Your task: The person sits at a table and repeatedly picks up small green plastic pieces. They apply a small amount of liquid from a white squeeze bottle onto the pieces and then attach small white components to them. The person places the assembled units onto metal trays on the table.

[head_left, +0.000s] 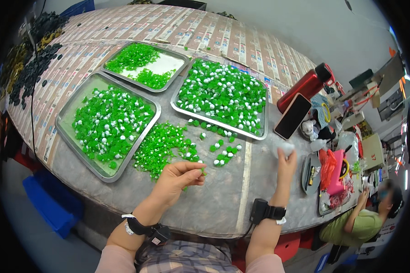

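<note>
My left hand (pixel 180 176) hovers over the grey table, its fingertips pinched on a small green plastic piece (pixel 203 172). Just beyond it lies a loose heap of green pieces (pixel 161 145), and a few green and white pieces (pixel 223 154) lie scattered to the right. My right hand (pixel 286 163) is raised further right, its fingers closed on a small clear plastic bag (pixel 282 147). Three metal trays hold more pieces: a left tray (pixel 68 136), a back tray (pixel 171 82) and a right tray (pixel 263 132).
A dark phone (pixel 293 116) leans against a red bottle (pixel 305 86) at the right. Beyond it are a small tray (pixel 305 175), pink and orange items and tools. Black rings (pixel 32 68) are piled at the far left. Another person (pixel 366 218) sits at the lower right.
</note>
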`<control>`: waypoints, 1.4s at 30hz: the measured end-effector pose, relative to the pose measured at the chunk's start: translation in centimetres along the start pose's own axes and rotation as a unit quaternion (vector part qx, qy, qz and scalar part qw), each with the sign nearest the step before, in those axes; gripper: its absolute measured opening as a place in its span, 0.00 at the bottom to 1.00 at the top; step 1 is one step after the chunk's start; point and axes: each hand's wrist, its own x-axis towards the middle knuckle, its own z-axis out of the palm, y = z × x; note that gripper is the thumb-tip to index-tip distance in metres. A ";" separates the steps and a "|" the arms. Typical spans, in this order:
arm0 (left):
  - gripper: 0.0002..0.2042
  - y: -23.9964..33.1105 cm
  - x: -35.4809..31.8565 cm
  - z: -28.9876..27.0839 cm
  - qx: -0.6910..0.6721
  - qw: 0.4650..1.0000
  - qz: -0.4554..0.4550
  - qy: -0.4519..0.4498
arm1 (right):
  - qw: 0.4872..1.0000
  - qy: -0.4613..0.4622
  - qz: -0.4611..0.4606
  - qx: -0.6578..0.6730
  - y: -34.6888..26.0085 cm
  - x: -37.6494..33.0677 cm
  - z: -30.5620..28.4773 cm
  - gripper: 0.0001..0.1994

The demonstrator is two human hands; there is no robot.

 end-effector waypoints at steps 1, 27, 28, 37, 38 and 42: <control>0.09 0.0 0.1 -0.2 -0.005 1.000 -0.005 0.001 | 0.997 -0.003 0.004 0.071 -2.4 -0.3 0.5 0.19; 0.05 0.4 0.0 -0.4 -0.068 0.996 -0.047 -0.017 | 0.955 -0.018 -0.245 0.168 -15.9 -9.1 4.6 0.26; 0.06 0.3 0.0 -0.5 -0.070 0.996 -0.046 -0.022 | 0.955 -0.019 -0.240 0.170 -16.0 -9.1 4.6 0.25; 0.07 0.3 0.0 -0.7 -0.072 0.996 -0.044 -0.033 | 0.959 -0.031 -0.243 0.139 -15.8 -9.2 4.9 0.25; 0.06 0.3 0.0 -0.6 -0.072 0.996 -0.044 -0.033 | 0.959 -0.024 -0.246 0.137 -15.8 -9.2 4.9 0.25; 0.06 0.2 0.1 -0.7 -0.073 0.996 -0.047 -0.032 | 0.960 0.027 -0.218 0.173 -16.0 -9.2 4.9 0.26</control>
